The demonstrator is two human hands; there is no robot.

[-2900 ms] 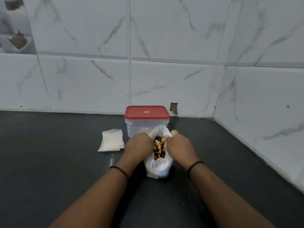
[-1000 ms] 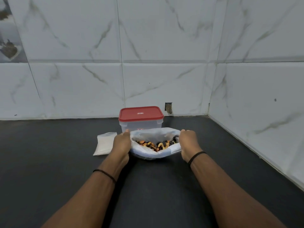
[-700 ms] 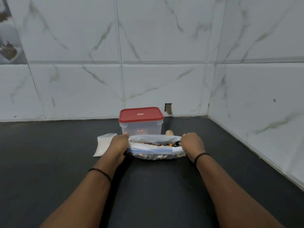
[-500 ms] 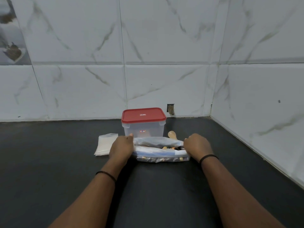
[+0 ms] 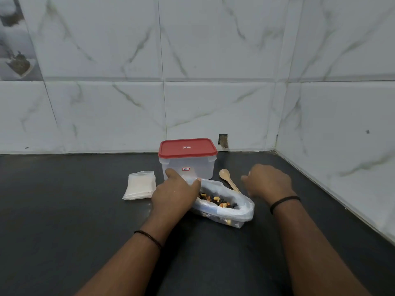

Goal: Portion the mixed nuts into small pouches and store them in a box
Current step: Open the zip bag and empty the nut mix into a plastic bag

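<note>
The left hand (image 5: 175, 194) held the near-left rim of the open bag of mixed nuts (image 5: 226, 207). The right hand (image 5: 268, 181) hovered loosely curled, empty, just right of the wooden spoon (image 5: 228, 180). Beyond the left hand stood the red-lidded box (image 5: 188, 160); left of it lay the pouches (image 5: 140, 185).

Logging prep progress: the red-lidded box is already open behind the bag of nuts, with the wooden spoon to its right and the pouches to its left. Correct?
Not quite. In the head view the red lid is still shut on the box. The rest holds: the bag of nuts lies in front, wooden spoon right, pouches left.
</note>
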